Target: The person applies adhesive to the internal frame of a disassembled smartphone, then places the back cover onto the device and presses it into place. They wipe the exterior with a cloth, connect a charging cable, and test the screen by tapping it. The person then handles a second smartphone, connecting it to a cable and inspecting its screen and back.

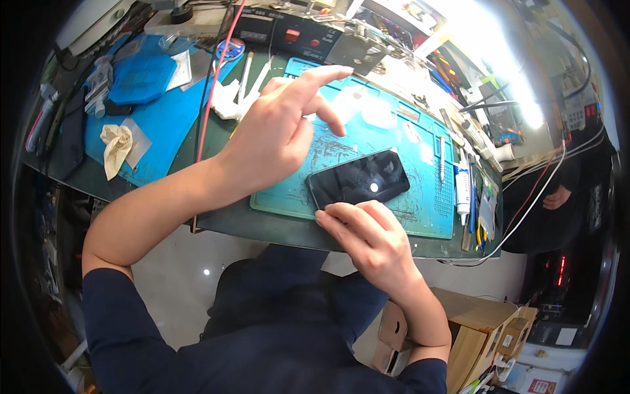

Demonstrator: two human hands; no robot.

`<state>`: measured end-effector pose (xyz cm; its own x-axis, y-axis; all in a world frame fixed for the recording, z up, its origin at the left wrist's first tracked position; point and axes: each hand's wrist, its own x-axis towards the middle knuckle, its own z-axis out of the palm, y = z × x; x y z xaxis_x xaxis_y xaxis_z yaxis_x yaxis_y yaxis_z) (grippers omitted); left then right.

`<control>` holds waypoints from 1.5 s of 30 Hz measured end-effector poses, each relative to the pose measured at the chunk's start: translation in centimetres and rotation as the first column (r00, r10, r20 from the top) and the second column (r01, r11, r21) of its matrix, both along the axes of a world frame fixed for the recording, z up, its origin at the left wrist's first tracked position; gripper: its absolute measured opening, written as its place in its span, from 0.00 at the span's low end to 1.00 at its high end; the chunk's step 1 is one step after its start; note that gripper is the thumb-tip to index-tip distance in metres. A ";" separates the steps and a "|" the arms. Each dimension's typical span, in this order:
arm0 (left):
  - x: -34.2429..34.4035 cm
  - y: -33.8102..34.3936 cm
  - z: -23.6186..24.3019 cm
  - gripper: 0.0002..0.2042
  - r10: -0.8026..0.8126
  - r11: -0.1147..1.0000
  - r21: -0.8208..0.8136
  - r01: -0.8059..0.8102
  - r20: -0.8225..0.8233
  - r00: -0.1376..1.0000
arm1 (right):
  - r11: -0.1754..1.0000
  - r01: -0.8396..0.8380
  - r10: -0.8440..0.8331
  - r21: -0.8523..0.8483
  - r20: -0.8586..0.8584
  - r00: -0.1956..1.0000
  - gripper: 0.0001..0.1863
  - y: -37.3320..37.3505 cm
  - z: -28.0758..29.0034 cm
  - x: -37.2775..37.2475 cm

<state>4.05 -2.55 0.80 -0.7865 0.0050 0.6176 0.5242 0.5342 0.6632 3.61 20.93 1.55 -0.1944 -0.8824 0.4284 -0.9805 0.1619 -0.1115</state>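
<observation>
A black smartphone [354,178], its glossy screen facing up and catching a round light reflection, lies tilted on a teal work mat [285,203]. My right hand [375,241] is closed at the phone's near edge, fingers drawn together by its lower left corner. The exact grip is partly hidden behind the knuckles. Above the mat, to the left of the phone, my left hand [279,128] is raised with nothing visible in it. Its index finger is stretched out to the right and the other fingers are loosely bent.
A black bench device [282,33] with red buttons stands behind the mat. On the left, a blue mat [177,118] carries a crumpled cloth [117,148]. White tubes [462,190] and tools line the right edge. A red cable [213,92] crosses upright on the left. Another person's hand [556,197] shows far right.
</observation>
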 end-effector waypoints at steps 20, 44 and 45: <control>0.1 -0.3 -0.3 0.32 0.075 0.997 -0.027 -0.075 -0.007 0.997 | 0.969 0.196 -0.168 0.150 -0.181 0.969 0.22 -1.2 0.6 -5.3; 0.9 0.9 -0.9 0.36 -0.202 0.920 -0.328 0.217 0.079 0.976 | 0.948 0.289 -0.264 0.135 -0.173 0.949 0.22 1.2 0.9 -5.0; 0.9 0.9 -0.7 0.36 -0.202 0.920 -0.327 0.216 0.078 0.976 | 0.946 0.306 -0.289 0.106 -0.150 0.945 0.23 1.9 0.7 -5.7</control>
<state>4.92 -1.60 0.08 -0.7701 0.3713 0.5187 0.6238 0.6086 0.4905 -2.08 22.81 2.25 -0.4067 -0.8411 0.3567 -0.8897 0.4532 0.0543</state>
